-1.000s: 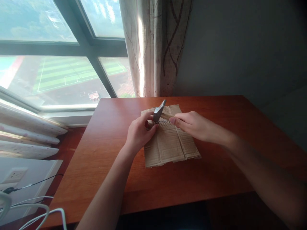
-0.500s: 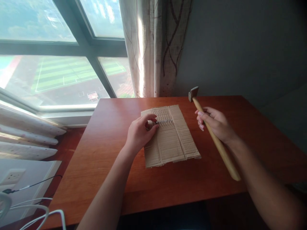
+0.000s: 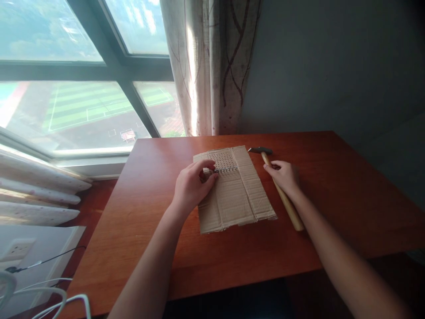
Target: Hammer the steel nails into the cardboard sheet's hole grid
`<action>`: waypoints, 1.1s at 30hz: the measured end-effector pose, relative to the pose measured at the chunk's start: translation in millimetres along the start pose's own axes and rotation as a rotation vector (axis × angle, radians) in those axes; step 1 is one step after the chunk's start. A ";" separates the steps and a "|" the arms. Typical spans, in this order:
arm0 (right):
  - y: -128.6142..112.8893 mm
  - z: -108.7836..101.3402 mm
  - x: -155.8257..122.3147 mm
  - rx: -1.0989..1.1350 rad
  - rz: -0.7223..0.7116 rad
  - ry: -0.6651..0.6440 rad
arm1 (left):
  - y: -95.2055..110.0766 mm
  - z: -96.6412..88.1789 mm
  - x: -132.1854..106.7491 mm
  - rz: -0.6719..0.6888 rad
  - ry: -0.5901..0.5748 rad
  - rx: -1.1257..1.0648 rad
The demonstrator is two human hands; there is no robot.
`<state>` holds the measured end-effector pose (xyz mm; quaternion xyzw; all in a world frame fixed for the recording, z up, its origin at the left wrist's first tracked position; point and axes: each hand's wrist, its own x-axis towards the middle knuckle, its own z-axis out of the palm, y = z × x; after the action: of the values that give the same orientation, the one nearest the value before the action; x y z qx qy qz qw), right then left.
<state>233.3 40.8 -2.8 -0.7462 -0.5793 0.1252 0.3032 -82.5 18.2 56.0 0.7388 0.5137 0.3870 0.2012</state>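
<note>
A sheet of brown cardboard lies on the table. Near its far edge is a grid of small holes, and along the near side of that grid runs a row of small metal nails standing up. My left hand rests on the cardboard's left part, thumb and forefinger curled together around a nail at the row's left end; the fingertips partly hide it. To the right of the cardboard, my right hand holds a hammer by its wooden handle, low at the tabletop, metal head pointing away from me.
The reddish-brown wooden table has its far edge by a curtain and a grey wall. A large window is at the left. White cables and a wall socket are at the lower left.
My right hand has lowered the hammer to the tabletop and moved slightly left, turning its head sideways. My left hand stays at the row of nails.
</note>
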 end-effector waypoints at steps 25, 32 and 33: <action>-16.5 12.7 -0.2 -0.090 -0.109 0.090 | 0.6 -6.1 -0.2 -0.013 0.242 -0.016; -51.8 -0.5 -45.1 0.932 0.193 -0.339 | -8.7 -18.3 -22.9 -0.572 0.195 -0.558; -56.7 -2.7 -52.5 1.014 0.232 -0.413 | -7.7 -17.9 -28.5 -0.624 0.113 -0.629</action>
<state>174.4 -1.2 24.5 -0.5258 -0.4082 0.5642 0.4885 -106.1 -6.7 51.3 0.4290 0.5797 0.4847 0.4949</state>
